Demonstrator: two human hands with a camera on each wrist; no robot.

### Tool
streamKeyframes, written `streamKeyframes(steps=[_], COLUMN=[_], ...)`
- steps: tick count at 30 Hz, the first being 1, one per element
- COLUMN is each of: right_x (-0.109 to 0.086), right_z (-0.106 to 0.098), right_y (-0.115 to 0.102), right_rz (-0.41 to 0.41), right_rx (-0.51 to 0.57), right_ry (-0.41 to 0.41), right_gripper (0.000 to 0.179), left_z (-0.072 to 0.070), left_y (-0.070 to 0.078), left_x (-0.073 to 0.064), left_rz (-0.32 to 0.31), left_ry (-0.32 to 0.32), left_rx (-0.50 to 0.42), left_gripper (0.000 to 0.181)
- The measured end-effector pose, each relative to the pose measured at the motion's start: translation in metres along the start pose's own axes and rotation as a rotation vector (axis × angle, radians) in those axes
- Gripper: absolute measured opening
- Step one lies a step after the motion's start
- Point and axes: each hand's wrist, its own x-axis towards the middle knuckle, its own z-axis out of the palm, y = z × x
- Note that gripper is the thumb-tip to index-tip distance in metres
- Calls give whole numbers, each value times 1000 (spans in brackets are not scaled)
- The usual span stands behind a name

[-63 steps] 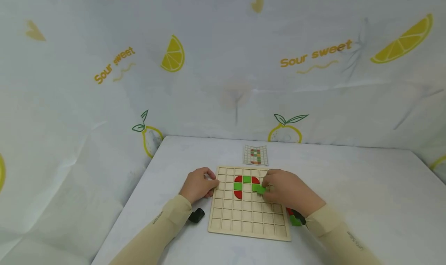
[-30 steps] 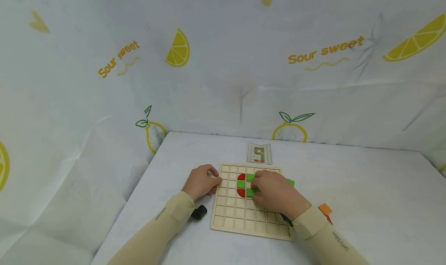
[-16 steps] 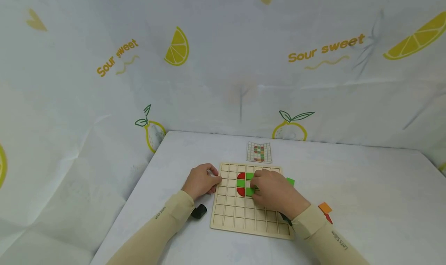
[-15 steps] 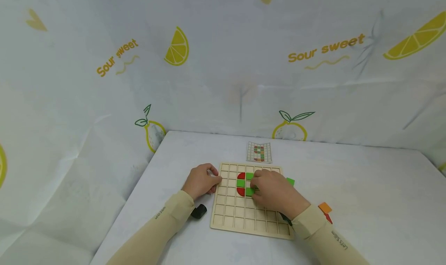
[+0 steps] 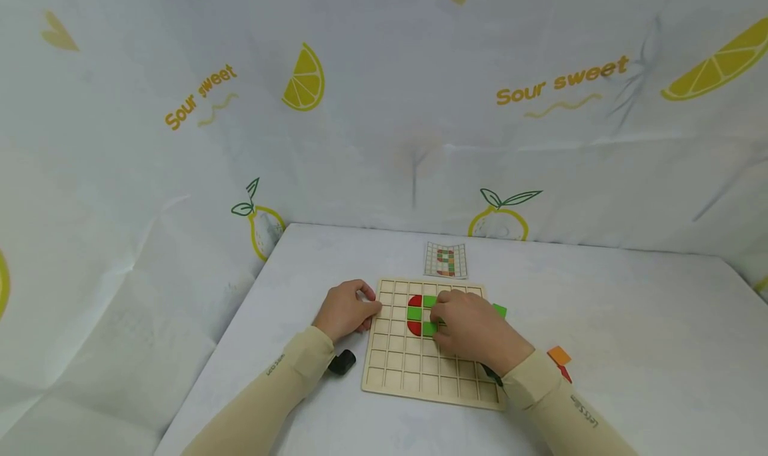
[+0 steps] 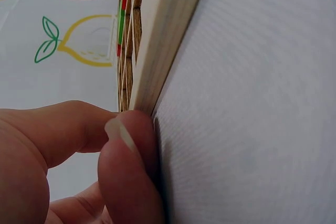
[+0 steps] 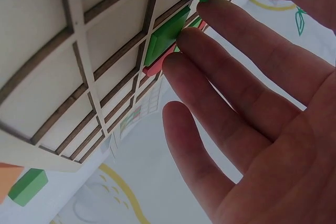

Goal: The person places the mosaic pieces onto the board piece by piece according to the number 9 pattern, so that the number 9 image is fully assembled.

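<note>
A square wooden grid board (image 5: 414, 379) lies flat on the white table. My left hand (image 5: 345, 311) holds the board's left edge, thumb and index fingertip right at its side in the left wrist view. On the board, a red rounded tile (image 5: 415, 301), a green square tile (image 5: 414, 314) and a lower red rounded tile (image 5: 414, 328) form a column. Over the board, my right hand (image 5: 474, 329) has thumb and index finger at another green square tile (image 5: 429, 329). Its other fingers (image 7: 220, 93) extend fairly straight past a seated green tile (image 7: 168, 35) in the right wrist view.
Behind the board lies a printed pattern card (image 5: 446, 261). A loose green tile (image 5: 500, 311) shows at the board's right edge. Farther right are an orange tile (image 5: 559, 356) and a red piece (image 5: 565, 374). A patterned white cloth (image 5: 384, 109) hangs behind the table.
My right hand has moved left and slightly down across the board, to a green tile beside the lower red one, and has stayed there for the last second. The left hand holds its place.
</note>
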Motion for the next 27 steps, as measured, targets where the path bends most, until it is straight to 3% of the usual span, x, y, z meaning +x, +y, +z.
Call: streamKeyframes(steps=[27], right_x=[1], right_z=[1], right_y=[0], right_rz=[-6], right_rx=[-23], right_ry=[-3], right_gripper=[4], left_z=[1], left_y=[-1], left_x=[1], left_rz=[4], left_ry=[-1], left_rx=[7], left_gripper=[16])
